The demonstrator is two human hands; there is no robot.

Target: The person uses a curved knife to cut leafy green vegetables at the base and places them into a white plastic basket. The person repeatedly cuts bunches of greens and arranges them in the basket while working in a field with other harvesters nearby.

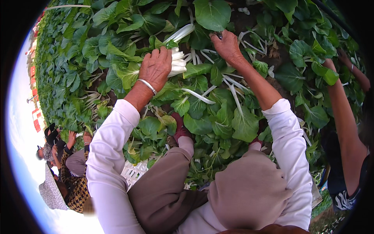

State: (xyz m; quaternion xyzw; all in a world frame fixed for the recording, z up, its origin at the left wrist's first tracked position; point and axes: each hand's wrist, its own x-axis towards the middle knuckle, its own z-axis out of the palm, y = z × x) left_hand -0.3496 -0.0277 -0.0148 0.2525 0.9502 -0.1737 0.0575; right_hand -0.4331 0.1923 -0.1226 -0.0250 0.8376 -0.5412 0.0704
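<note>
White-stemmed leafy greens (204, 114), like bok choy, spread all around before me. My left hand (156, 68), with a silver bangle at the wrist, lies over a bunch of greens whose white stem bases (177, 62) stick out to the right of its fingers. A further thick white stalk (181, 32) lies just above that hand. My right hand (226, 45) is bent low among the plants, under a broad green leaf (212, 13). Something small and dark shows by its thumb, too hidden to name. Loose stalks with leaves (198, 96) lie between and below my hands.
A white plastic crate (134, 172) stands beside my left leg. Co-workers crouch at the left, one in a pale patterned hat (52, 188). Another person's arm (344, 117) reaches into the plants at the right. My red shoes (181, 128) rest among leaves.
</note>
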